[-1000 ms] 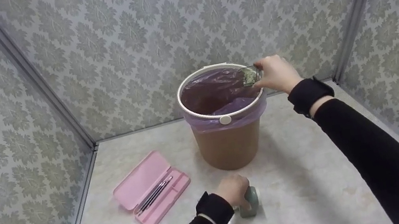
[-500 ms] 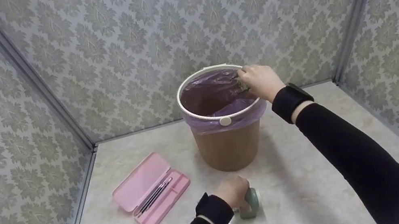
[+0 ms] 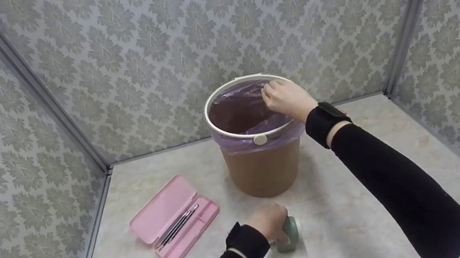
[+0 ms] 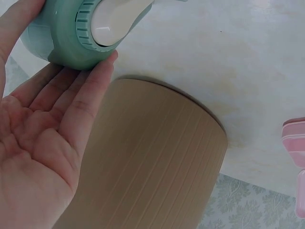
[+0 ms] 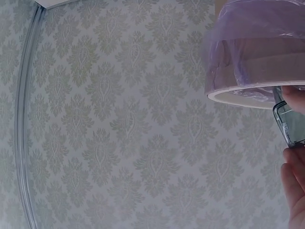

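My left hand point(image 3: 270, 222) grips a green pump bottle point(image 3: 292, 234) on the table, in front of a lined bin. In the left wrist view, the thumb and fingers lie on opposite sides of the green pump bottle point(image 4: 64, 43), which has a ribbed collar and white spout. My right hand point(image 3: 285, 99) is over the right side of the bin's mouth. In the right wrist view, it pinches a thin, see-through rectangular piece with dark rounded edges point(image 5: 291, 126), partly cut off by the frame; the head view hides this piece behind the hand.
The brown bin point(image 3: 265, 172) has a white rim and a purple liner point(image 3: 237, 143). To its left lies an opened pink pencil case point(image 3: 163, 207) holding several pens point(image 3: 178, 227). Patterned wall panels point(image 3: 174, 30) enclose the table at the back and sides.
My right hand has moved left and slightly down, further over the bin's mouth; the see-through piece has gone from head view behind it. My left hand stays on the pump bottle.
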The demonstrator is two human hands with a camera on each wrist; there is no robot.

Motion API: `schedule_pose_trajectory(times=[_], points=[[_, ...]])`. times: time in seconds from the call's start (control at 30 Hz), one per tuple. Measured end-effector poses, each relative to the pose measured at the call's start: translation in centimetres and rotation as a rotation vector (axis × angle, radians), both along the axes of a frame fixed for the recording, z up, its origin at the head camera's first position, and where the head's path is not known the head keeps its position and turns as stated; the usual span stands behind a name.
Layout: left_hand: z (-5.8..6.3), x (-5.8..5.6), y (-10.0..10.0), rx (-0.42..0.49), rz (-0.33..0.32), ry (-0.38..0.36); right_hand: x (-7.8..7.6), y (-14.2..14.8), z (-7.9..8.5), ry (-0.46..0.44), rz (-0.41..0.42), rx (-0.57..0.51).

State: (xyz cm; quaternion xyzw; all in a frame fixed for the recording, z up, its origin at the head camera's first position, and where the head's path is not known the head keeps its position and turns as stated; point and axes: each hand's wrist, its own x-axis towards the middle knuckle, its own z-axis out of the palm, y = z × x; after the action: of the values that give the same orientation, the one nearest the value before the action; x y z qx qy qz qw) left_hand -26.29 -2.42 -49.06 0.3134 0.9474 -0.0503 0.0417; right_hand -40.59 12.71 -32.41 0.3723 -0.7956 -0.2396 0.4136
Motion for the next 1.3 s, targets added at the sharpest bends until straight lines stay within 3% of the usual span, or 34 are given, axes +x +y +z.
schedule_pose_trajectory(times=[0.23,0.63,1.0,1.3], points=[[0.1,0.1,0.0,0.02,-0.014,-0.063,-0.2,-0.5,-0.2,0.127,0.072,0.05],[0.1,0.2,0.0,0.021,-0.031,-0.033,-0.3,-0.9,-0.5,0.104,0.067,0.132],[0.1,0.1,-0.1,0.057,-0.031,-0.034,-0.3,-0.8,-0.9,0.14,0.074,0.186],[0.1,0.0,0.0,-0.035,-0.016,-0.022,-0.6,-0.6,-1.1,0.163,0.133,0.193]])
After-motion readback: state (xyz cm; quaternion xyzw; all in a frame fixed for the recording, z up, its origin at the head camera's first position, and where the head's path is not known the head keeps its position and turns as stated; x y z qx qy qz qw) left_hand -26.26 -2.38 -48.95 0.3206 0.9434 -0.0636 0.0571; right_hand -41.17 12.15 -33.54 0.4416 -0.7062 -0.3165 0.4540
